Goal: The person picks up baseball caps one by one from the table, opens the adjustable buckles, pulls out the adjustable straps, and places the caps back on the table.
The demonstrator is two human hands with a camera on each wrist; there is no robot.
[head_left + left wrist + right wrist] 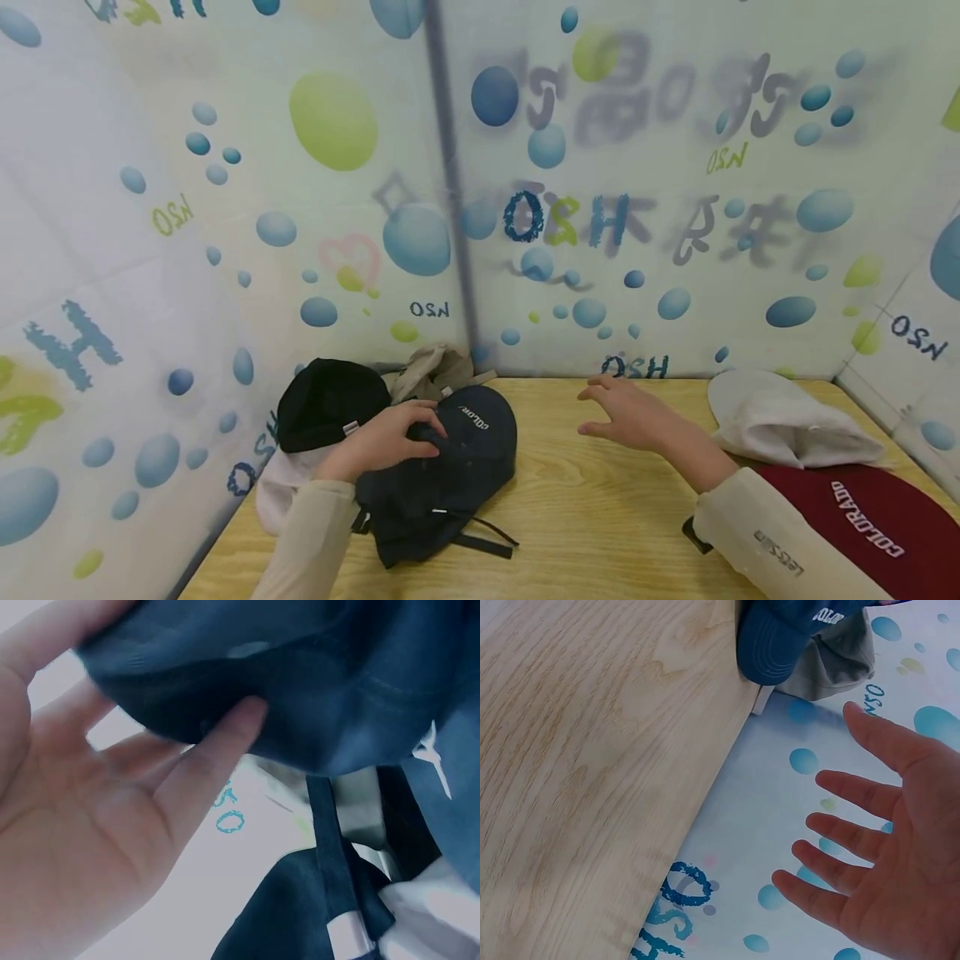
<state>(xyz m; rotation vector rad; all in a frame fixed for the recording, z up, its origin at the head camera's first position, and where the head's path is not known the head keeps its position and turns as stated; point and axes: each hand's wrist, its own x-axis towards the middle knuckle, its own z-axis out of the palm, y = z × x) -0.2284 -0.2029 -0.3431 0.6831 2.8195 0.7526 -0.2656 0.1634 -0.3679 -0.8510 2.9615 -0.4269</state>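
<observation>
A dark navy cloth cap with white lettering [431, 487] lies on the left of the yellowish wood-grain table [592, 525], pinched by the left hand [384, 437] between thumb and fingers. Bare wood stretches rightward; the right hand [633, 417], fingers spread, hovers near the far edge.

A matt navy cloth baseball cap [450, 479]; a smooth, wood-grained yellow surface [592, 517]; a softly wrinkled off-white cloth cap [787, 429].
</observation>
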